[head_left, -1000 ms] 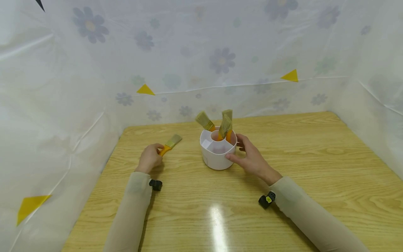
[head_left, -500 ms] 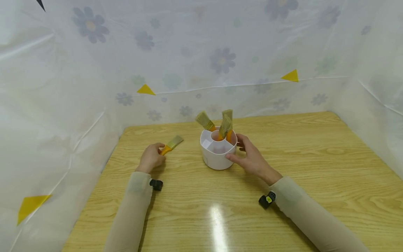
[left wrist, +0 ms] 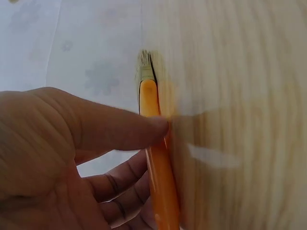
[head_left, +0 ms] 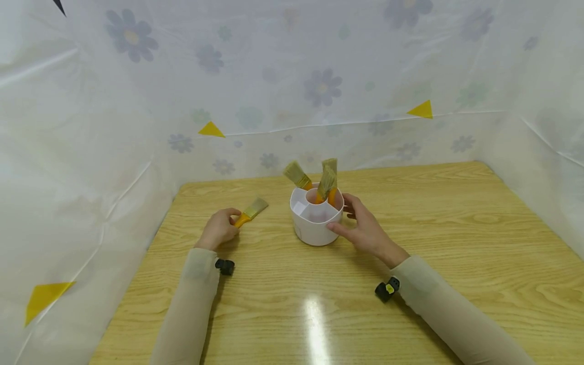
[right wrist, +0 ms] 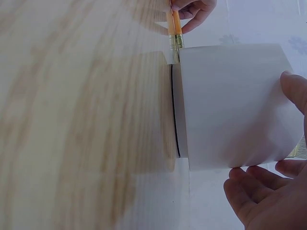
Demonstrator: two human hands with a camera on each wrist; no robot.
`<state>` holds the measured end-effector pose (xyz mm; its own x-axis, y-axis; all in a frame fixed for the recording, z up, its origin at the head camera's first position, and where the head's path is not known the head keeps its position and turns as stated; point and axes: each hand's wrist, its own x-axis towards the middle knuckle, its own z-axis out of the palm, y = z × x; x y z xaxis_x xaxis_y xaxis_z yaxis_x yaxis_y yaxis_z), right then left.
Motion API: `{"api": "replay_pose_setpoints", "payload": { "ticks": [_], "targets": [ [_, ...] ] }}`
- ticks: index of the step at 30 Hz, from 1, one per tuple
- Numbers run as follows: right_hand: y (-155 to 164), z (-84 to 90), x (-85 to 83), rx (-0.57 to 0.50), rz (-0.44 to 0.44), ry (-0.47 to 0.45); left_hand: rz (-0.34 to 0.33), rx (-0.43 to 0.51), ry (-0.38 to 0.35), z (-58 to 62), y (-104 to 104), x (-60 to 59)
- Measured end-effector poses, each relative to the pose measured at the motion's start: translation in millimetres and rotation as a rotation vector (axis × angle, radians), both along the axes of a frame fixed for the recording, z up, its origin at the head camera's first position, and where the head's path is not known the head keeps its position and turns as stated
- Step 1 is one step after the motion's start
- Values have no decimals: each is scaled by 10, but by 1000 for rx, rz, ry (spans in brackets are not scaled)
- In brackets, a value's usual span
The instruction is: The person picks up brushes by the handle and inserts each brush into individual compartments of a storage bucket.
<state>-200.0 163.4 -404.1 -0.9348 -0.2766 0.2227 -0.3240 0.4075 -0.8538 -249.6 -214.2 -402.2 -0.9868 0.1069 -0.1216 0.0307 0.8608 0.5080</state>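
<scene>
Gripping the brush (head_left: 250, 212) in my left hand (head_left: 219, 229), bristles pointing toward the holder (head_left: 315, 223) my right hand (head_left: 365, 230) cups.

held brush (head_left: 250, 210) left of holder (head_left: 316, 223), seemingly apart.

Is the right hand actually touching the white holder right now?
Touching. The right wrist view shows the right hand with its thumb tip pressed on the white holder wall; fingers curve beneath it.

The round white plastic holder (head_left: 316, 223) keeps orange-handled brushes (head_left: 326, 184) with tan bristles. A matching orange-handled brush (head_left: 250, 211) lies over the yellow wood-grain counter (head_left: 456, 228). The white backdrop sheet (head_left: 274, 76) shows faded grey-purple flowers and yellow triangles.
</scene>
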Motion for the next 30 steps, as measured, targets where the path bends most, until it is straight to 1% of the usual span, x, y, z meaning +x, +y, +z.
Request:
{"api": "replay_pose_setpoints", "payload": {
  "ticks": [6,10,18,26,30],
  "targets": [
    [1,2,-6,6,-5,-7,-34,10,-16,1,0,-3],
    [1,-10,-13,6,-8,-4,-52,7,-40,-2,15,-16],
    [1,-21,-22,6,-9,6,-47,1,-68,6,42,-6],
    [5,-23,-18,12,-6,7,-51,-8,-53,0,42,9],
    [6,-18,-13,10,-6,6,-55,-11,-58,5,49,8]
  ]
}}
